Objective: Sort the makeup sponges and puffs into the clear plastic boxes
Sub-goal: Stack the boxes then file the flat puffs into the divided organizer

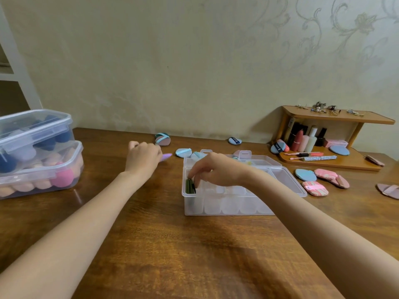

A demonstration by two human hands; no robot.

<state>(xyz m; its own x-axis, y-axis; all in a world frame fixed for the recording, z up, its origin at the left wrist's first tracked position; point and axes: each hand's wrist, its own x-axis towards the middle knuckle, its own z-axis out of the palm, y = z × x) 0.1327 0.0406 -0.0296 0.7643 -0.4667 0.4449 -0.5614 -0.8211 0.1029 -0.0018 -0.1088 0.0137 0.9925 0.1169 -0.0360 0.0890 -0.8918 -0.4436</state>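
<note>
A clear divided box (226,209) stands open at the table's middle, its lid (287,180) laid back to the right. Dark green puffs (190,186) stand on edge in its left end slot. My right hand (216,169) reaches over the box and its fingertips pinch the top of those green puffs. My left hand (143,157) is further back on the left, holding a lilac puff (166,157) that sticks out to the right. Blue puffs (183,152) lie just behind the box. Pink puffs (315,188) and a blue one (305,174) lie to its right.
Two stacked clear tubs (38,167) full of round sponges stand at the far left. A wooden shelf (336,162) with lipsticks, bottles and puffs sits at the back right. More puffs (163,139) lie near the wall and at the right edge (388,190).
</note>
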